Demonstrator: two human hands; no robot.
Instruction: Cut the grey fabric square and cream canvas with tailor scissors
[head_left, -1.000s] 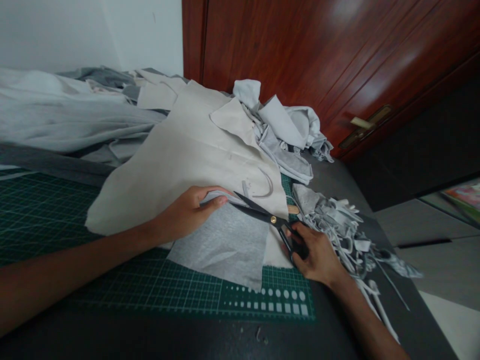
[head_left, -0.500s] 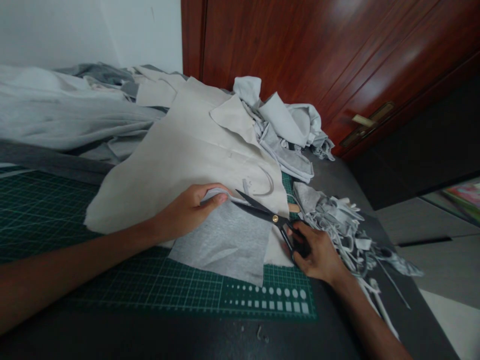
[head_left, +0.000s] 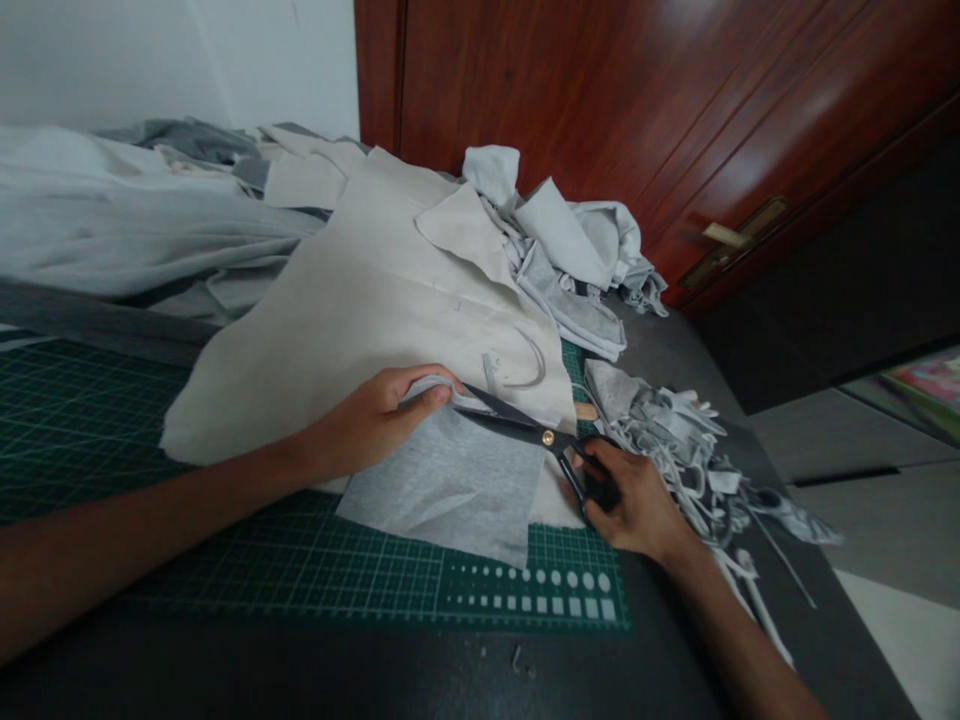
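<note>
My left hand [head_left: 371,422] pinches the lifted edge of a grey fabric piece [head_left: 442,490], which lies on a large cream cloth [head_left: 337,330]. My right hand [head_left: 637,500] grips the black handles of large scissors [head_left: 547,437] with a brass pivot screw. The dark blades reach left towards my left hand, with the raised grey edge running between them. Under the cloth lies a green cutting mat [head_left: 225,560]. The blade tips are partly hidden by the fabric.
A heap of grey strips [head_left: 667,440] lies right of my right hand, and crumpled pale grey scraps [head_left: 570,250] rise behind the cream cloth. More grey cloth [head_left: 112,210] lies at the back left. A reddish wooden door [head_left: 600,100] stands behind the dark tabletop [head_left: 375,680].
The scissor blades have come slightly closer together on the grey edge. The whole view has shifted a little, and my hands stay in nearly the same places.
</note>
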